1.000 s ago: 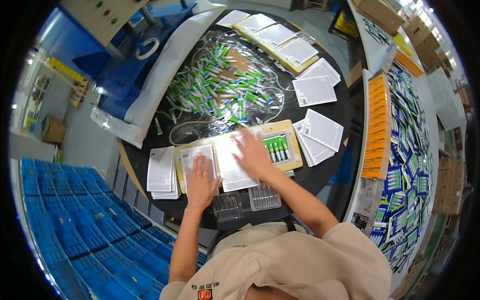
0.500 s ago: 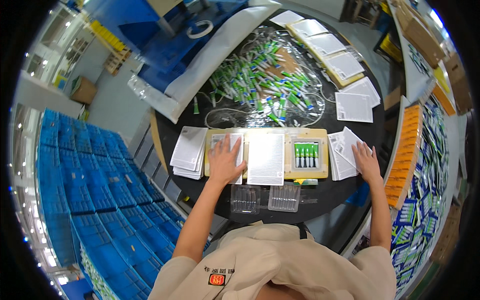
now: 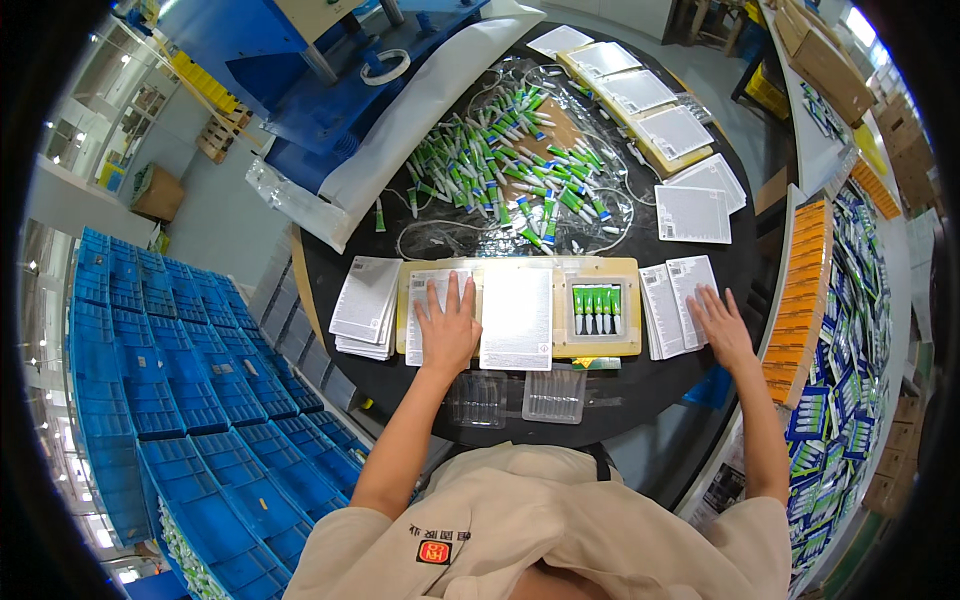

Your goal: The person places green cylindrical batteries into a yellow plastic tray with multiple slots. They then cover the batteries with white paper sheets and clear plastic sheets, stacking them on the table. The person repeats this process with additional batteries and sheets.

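Note:
My left hand (image 3: 448, 328) lies flat with spread fingers on a white printed card (image 3: 414, 345) at the left end of a long yellow tray (image 3: 648, 335). A second white card (image 3: 516, 320) covers the tray's middle. At its right end, small green tubes with dark tips (image 3: 597, 302) sit side by side in a clear blister, uncovered. My right hand (image 3: 722, 325), fingers extended, rests at the right edge of a fanned stack of white cards (image 3: 660, 310), touching the top card (image 3: 692, 290). Neither hand grips anything.
A pile of white cards (image 3: 362, 300) stands left of the tray. Two clear blisters (image 3: 553, 397) lie in front. Loose green tubes (image 3: 490, 160) heap behind, near another card-covered yellow tray (image 3: 690, 158). Blue crates (image 3: 180, 370) stand left; an orange box row (image 3: 800, 300) stands right.
The top card under my right hand has turned from slanted to nearly straight on its stack. My left hand stays on the left card. The whole view has shifted slightly.

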### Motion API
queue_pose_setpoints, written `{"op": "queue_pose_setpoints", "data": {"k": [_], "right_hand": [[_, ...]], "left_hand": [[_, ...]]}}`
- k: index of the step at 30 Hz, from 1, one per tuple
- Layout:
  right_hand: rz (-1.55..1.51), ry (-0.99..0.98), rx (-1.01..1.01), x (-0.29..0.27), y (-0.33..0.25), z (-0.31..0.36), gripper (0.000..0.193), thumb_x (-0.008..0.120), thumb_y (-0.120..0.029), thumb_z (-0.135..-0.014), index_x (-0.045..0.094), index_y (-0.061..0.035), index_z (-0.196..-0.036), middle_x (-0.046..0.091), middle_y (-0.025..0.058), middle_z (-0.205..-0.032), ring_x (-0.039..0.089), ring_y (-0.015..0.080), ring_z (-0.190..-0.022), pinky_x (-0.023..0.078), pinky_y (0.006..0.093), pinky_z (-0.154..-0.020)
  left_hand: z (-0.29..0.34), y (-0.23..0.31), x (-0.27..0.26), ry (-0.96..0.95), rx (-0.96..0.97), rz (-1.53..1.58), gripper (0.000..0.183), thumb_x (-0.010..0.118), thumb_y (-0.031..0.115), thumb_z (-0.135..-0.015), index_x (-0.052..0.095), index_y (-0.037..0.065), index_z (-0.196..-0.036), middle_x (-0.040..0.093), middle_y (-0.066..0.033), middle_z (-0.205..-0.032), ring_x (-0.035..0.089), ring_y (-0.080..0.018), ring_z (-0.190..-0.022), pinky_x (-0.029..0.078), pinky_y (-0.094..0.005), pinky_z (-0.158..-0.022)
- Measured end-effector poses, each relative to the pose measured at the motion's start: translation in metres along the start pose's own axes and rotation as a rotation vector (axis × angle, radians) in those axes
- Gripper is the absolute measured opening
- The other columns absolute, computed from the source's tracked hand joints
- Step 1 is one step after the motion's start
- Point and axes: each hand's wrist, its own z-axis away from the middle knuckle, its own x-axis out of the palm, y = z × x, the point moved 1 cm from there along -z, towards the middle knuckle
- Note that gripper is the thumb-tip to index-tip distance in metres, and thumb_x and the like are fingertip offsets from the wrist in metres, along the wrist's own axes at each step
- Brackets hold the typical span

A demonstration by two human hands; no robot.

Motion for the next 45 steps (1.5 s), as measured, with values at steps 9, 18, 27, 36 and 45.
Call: {"op": "queue_pose_setpoints", "data": {"k": [9,18,27,36,45], "right_hand": [[-0.019,-0.02,-0.021,0.032,-0.007,-0.003,0.073,0.059,-0.004,-0.091,0.031,-0.0074,-0.158,0.03,0.0188,-0.164,0.029,0.0302,-0.154,0.019,0.0514,-0.126],[-0.281,0.401,0.083,-0.027,-0.02,0.022,0.053,0.053,0.0,-0.089,0.053,-0.0001,-0.141,0.054,0.0204,-0.147,0.05,0.0325,-0.139,0.036,0.0462,-0.12],[-0.253,0.696,0.379,-0.067,-0.105,0.004,0.046,0.054,0.0,-0.089,0.06,0.0015,-0.136,0.06,0.0209,-0.14,0.057,0.0347,-0.132,0.045,0.0455,-0.112],[-0.68,1.033,0.644,-0.088,-0.093,0.049,0.039,0.056,0.007,-0.096,0.063,-0.0005,-0.133,0.069,0.0198,-0.126,0.067,0.0378,-0.114,0.052,0.039,-0.095],[-0.741,0.945,0.76,-0.062,-0.09,0.092,0.038,0.055,0.006,-0.097,0.062,0.0,-0.135,0.068,0.02,-0.128,0.067,0.0351,-0.117,0.051,0.0385,-0.099]], "left_hand": [[-0.007,0.007,-0.001,-0.208,-0.06,-0.11,0.07,0.062,0.029,-0.093,0.039,0.006,-0.155,0.031,-0.0166,-0.163,0.034,-0.0493,-0.143,0.037,-0.0716,-0.106],[0.003,-0.02,-0.005,-0.152,0.017,0.147,0.067,0.054,0.043,-0.101,0.037,0.012,-0.157,0.026,-0.0123,-0.166,0.026,-0.0428,-0.149,0.019,-0.069,-0.118],[0.014,0.01,-0.051,0.174,0.046,0.348,0.058,0.061,0.027,-0.098,0.047,0.002,-0.148,0.042,-0.0195,-0.157,0.036,-0.039,-0.147,0.02,-0.061,-0.122],[-0.035,0.213,-0.03,0.115,0.726,0.377,0.057,0.056,0.016,-0.094,0.047,0.01,-0.15,0.043,-0.0191,-0.157,0.04,-0.0364,-0.147,0.02,-0.0611,-0.122],[-0.052,0.3,-0.008,0.133,0.934,-0.151,0.033,0.054,0.02,-0.092,0.073,-0.004,-0.106,0.07,-0.0249,-0.101,0.065,-0.0348,-0.09,0.047,-0.0454,-0.074]]}}
